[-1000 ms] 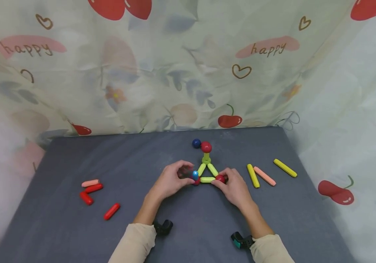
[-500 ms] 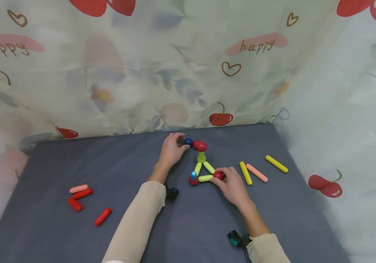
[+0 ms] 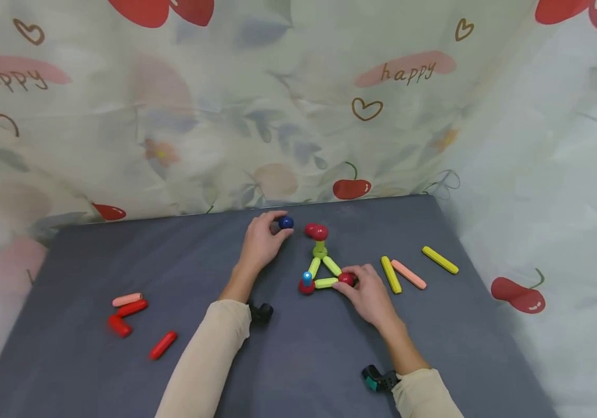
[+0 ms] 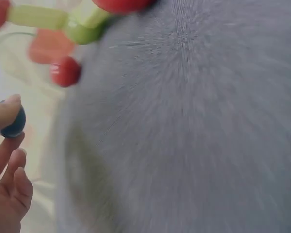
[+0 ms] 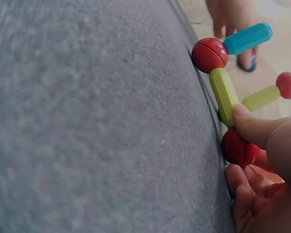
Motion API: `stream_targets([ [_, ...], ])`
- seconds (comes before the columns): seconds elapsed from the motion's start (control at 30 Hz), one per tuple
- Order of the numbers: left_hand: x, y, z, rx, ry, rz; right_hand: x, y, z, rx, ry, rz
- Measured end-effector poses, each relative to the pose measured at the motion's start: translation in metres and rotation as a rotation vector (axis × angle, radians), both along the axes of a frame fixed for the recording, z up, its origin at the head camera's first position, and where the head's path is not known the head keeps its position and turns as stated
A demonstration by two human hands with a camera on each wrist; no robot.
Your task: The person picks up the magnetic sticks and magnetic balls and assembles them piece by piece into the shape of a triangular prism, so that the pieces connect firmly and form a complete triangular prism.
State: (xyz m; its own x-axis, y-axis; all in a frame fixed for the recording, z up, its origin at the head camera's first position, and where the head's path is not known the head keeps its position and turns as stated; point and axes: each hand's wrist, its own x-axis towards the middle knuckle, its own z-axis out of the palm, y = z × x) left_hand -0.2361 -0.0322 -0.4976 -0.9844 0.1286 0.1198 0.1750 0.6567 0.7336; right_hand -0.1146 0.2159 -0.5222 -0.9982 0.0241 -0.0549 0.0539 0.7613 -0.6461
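Note:
My left hand [image 3: 259, 242] pinches a dark blue ball [image 3: 286, 222] between thumb and fingers, left of the triangle's far corner. Yellow-green rods [image 3: 326, 283] form that triangle, with a green ball [image 3: 320, 252] at the far corner. From it an upright rod [image 5: 262, 98] carries a red ball [image 3: 320, 233]; another red ball [image 3: 310, 230] sits beside it. A blue rod [image 5: 250, 39] stands on the left corner's red ball [image 5: 209, 55]. My right hand [image 3: 369, 293] grips the red ball [image 5: 237, 147] at the right corner, thumb against the adjoining rod.
On the right lie yellow rods [image 3: 439, 259] and a pink rod [image 3: 408, 274]. Several red rods [image 3: 163, 345] and a pink rod [image 3: 127, 299] lie on the left of the grey cloth [image 3: 298, 360]. A printed curtain [image 3: 256, 104] hangs behind.
My left hand has gone from the triangle's left corner to the dark blue ball, taken hold of it and drawn it left, away from the red balls. My right hand keeps its grip.

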Motion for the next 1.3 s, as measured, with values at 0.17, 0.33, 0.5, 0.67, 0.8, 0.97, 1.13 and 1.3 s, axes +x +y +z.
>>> stream_targets([
  [0.17, 0.040, -0.020, 0.014, 0.160, 0.013, 0.005, 0.000, -0.007, 0.004, 0.003, -0.008, 0.039],
  [0.33, 0.086, -0.030, 0.015, 0.264, -0.001, -0.036, -0.001, -0.018, 0.008, 0.023, 0.017, 0.077],
  [0.5, 0.111, -0.029, 0.012, 0.286, 0.009, -0.103, -0.004, -0.023, 0.009, 0.033, 0.020, 0.088],
  [0.67, 0.117, -0.029, 0.011, 0.252, 0.031, -0.130, -0.007, -0.026, 0.008, 0.031, 0.012, 0.103],
  [0.8, 0.118, -0.032, 0.012, 0.227, 0.044, -0.175, -0.011, -0.028, 0.007, 0.026, 0.000, 0.110],
  [0.97, 0.111, -0.040, 0.011, 0.333, -0.022, -0.181, -0.017, -0.027, 0.009, 0.048, 0.016, 0.142],
  [1.13, 0.082, -0.041, 0.004, 0.388, -0.101, -0.026, -0.014, -0.034, 0.013, 0.106, 0.062, 0.098],
  [1.3, 0.047, -0.028, -0.009, 0.295, -0.201, -0.094, 0.002, -0.059, 0.018, 0.014, 0.036, 0.099],
])
